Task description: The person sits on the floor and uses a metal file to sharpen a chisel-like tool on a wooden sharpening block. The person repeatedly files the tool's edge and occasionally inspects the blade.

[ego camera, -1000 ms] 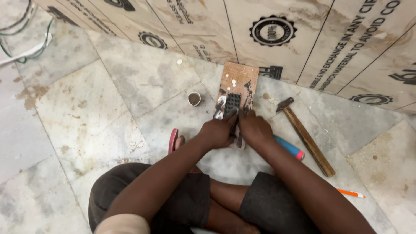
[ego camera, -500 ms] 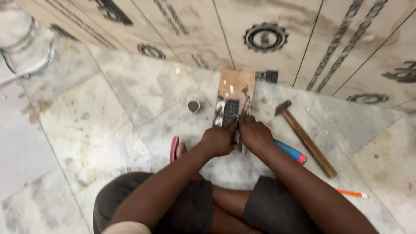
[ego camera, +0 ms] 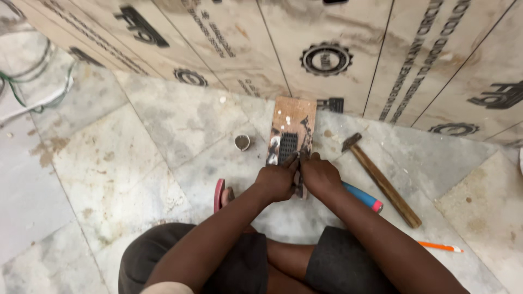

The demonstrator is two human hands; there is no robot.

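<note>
A small wooden board (ego camera: pixel 294 122) lies on the stone floor in front of me, with a dark ridged block (ego camera: pixel 287 147) on it. My left hand (ego camera: pixel 277 181) and my right hand (ego camera: pixel 318 177) meet at the board's near end. Both pinch a thin dark tool or blade (ego camera: pixel 298 160) that stands against the ridged block; what exactly it is I cannot make out. A blue-handled tool (ego camera: pixel 362 197) pokes out from under my right forearm.
A wooden-handled hammer (ego camera: pixel 381 181) lies to the right, an orange pencil (ego camera: pixel 440 247) nearer me. A small round tin (ego camera: pixel 242 142) sits left of the board. A pink sandal (ego camera: pixel 219 194) is by my knee. Printed plywood sheets (ego camera: pixel 348 49) lean behind. Cables (ego camera: pixel 32 81) lie far left.
The view has shifted slightly and drawn closer; my hands stay together at the board's near end, with small working movements only.
</note>
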